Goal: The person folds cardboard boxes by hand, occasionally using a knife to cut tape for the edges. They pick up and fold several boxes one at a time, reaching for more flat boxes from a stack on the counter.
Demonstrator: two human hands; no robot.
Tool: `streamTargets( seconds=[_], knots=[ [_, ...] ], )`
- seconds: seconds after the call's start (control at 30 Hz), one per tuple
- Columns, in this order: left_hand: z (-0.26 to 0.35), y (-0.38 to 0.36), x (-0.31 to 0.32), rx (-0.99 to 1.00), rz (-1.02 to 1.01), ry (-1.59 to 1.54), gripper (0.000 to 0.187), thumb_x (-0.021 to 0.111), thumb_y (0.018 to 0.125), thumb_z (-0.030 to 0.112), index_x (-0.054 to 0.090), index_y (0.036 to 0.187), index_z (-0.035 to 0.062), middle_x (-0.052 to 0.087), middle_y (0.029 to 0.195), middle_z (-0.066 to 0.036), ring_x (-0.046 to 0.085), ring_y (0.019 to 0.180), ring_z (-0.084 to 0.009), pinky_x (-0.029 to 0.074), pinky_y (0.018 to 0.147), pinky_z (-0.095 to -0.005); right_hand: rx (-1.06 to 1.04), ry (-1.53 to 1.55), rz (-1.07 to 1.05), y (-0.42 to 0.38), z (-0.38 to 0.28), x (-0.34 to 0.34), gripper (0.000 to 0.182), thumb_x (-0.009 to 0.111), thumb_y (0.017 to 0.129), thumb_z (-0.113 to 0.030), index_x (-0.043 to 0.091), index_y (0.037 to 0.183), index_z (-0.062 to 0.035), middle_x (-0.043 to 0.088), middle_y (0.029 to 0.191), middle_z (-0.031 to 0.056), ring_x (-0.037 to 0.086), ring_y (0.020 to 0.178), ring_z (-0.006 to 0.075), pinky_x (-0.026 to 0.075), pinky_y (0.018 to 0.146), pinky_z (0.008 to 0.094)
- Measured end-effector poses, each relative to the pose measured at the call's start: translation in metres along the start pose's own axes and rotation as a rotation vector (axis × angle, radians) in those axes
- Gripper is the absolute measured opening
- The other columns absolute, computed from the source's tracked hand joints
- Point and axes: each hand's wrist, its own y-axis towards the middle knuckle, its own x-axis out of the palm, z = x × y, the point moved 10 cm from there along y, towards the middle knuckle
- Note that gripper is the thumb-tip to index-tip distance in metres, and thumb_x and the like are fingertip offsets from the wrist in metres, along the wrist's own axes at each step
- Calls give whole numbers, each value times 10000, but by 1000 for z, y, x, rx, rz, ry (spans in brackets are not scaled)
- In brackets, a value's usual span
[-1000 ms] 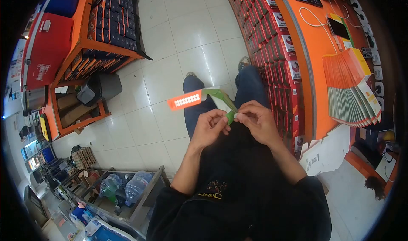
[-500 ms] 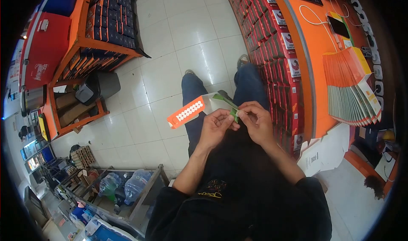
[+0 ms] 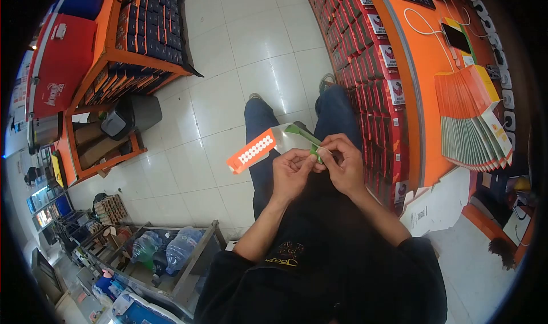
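Observation:
A partly folded cardboard carton (image 3: pixel 254 154), orange with white dots on one panel and green and grey-white elsewhere, is held in front of my lap. My left hand (image 3: pixel 292 173) pinches its near green edge, fingers closed. Right beside it, my right hand (image 3: pixel 344 165) is closed on the same edge with thumb and fingertips. The two hands almost touch, and they hide part of the carton's near end. Its orange panel sticks out to the left, over my left thigh.
To the right, a fanned stack of similar flat cartons (image 3: pixel 474 118) lies on an orange counter (image 3: pixel 415 124), near a phone (image 3: pixel 456 38) with cables. Red boxes (image 3: pixel 374 95) line the counter's side. Left stand dark boxes (image 3: pixel 149 27), a grey bin (image 3: pixel 142 117) and a cart with large bottles (image 3: pixel 184 250).
Both hands keep hold of the carton's green edge, with only small finger shifts. The carton's far green part looks slightly more turned toward me.

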Motion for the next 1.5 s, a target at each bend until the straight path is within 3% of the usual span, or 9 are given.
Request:
streamTargets(
  seconds=[0.23, 0.77, 0.83, 0.97, 1.03, 1.1, 1.17, 1.3, 1.5],
  knots=[
    [4, 3, 2, 22, -40, -25, 121, 601, 920, -6, 616, 1020, -72, 687, 904, -160, 691, 764, -180, 587, 705, -294, 2, -55, -22, 3, 2, -2, 84, 681, 844, -78, 683, 842, 6, 602, 906, 65, 566, 678, 95, 414, 549, 229],
    [-18, 10, -1, -103, -61, 14, 197, 597, 912, -27, 556, 1102, -53, 649, 968, -118, 662, 862, -156, 571, 741, -276, 105, -66, -89, -3, 1, 1, 74, 706, 805, -67, 682, 831, -2, 640, 910, 88, 622, 731, 180, 434, 597, 277],
    [-11, 8, 1, -62, -71, 15, 197, 561, 910, -65, 551, 1106, -63, 635, 1027, -115, 655, 877, -155, 558, 768, -260, -87, -167, -67, -7, -15, 3, 102, 721, 775, -46, 652, 838, -4, 630, 930, 87, 626, 840, 225, 442, 653, 308],
    [-24, 4, 0, -101, -219, 151, 269, 559, 891, -73, 521, 1157, -61, 593, 1142, -123, 629, 986, -186, 532, 852, -286, -187, -401, -57, -7, -25, -1, 149, 709, 738, -1, 614, 854, -12, 611, 972, 94, 607, 939, 274, 453, 761, 368],
    [-12, 1, 8, -54, -285, 218, 440, 577, 871, -63, 441, 1287, -23, 509, 1285, -136, 484, 1228, -220, 442, 991, -368, -353, -625, -38, -5, -38, 6, 194, 687, 702, 39, 586, 860, -12, 592, 1013, 108, 601, 1003, 298, 453, 870, 437],
    [8, 6, 19, -22, -341, 78, 490, 610, 906, 62, 391, 1343, 28, 438, 1353, -124, 412, 1291, -238, 416, 1019, -421, -434, -607, -44, -5, -42, 10, 188, 672, 699, 52, 584, 857, -1, 587, 1020, 114, 601, 1027, 300, 450, 901, 463],
    [9, 13, -5, -215, -3, -486, 415, 610, 937, 179, 452, 1298, 49, 473, 1316, -124, 450, 1259, -251, 450, 978, -453, -524, -589, -57, -5, -47, 13, 183, 658, 696, 66, 583, 854, 10, 583, 1027, 121, 601, 1051, 301, 446, 931, 490],
    [17, 26, -46, -158, 365, -330, 270, 615, 939, 196, 561, 1128, 12, 618, 1076, -112, 593, 1070, -242, 515, 882, -459, -593, -540, -145, -10, -46, 18, 172, 635, 700, 87, 571, 848, 27, 589, 1011, 143, 601, 1070, 331, 456, 951, 499],
    [1, 32, -44, -59, 320, -108, 179, 636, 904, 76, 591, 1053, -12, 647, 1010, -108, 650, 911, -201, 580, 737, -363, -400, -675, -108, 9, -41, 40, 181, 615, 740, 46, 578, 914, 18, 577, 1014, 148, 587, 991, 330, 446, 912, 465]
  ],
)
